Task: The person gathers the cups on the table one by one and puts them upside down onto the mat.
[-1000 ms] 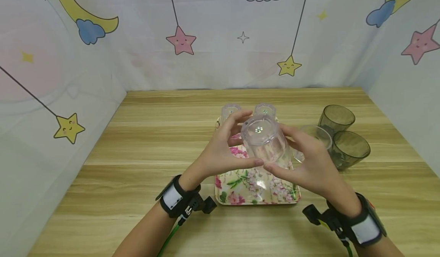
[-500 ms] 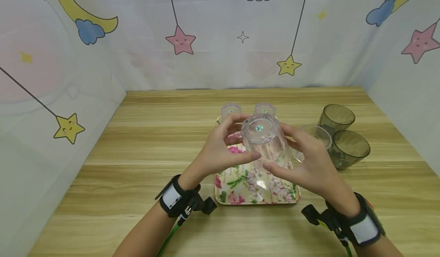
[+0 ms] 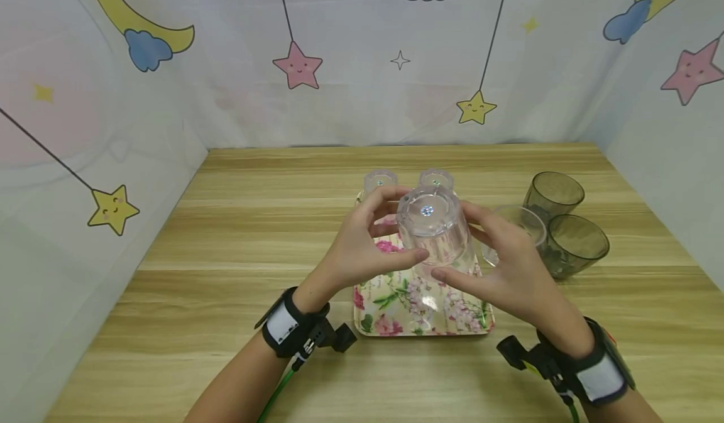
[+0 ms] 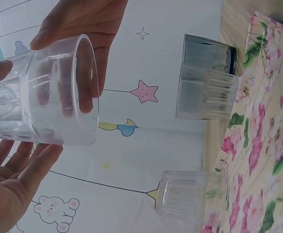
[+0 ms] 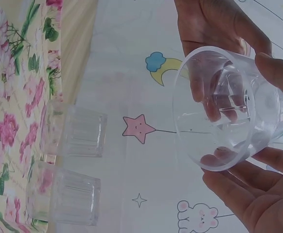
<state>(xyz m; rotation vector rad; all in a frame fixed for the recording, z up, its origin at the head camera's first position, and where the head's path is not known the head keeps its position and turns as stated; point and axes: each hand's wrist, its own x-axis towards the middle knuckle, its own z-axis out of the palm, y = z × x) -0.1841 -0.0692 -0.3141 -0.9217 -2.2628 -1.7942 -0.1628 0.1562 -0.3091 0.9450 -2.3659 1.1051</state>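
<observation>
A clear plastic cup is held up over the floral tray, its base upward and its mouth downward. My left hand holds it from the left, with curled fingers behind and the thumb on the near side. From the right, my right hand grips the same cup with bent fingers and thumb. In the right wrist view the wide mouth of the cup shows nothing inside. Two similar clear cups, one on the left and one on the right, stand upside down at the tray's far end.
Right of the tray stand a clear cup, partly hidden by my right hand, and two smoky tinted cups, one farther back and one nearer, all mouth up. A printed curtain borders the wooden table.
My left thumb has slid slightly left and up, away from the right thumb's tip. The held cup has tilted a little; it stays over the tray.
</observation>
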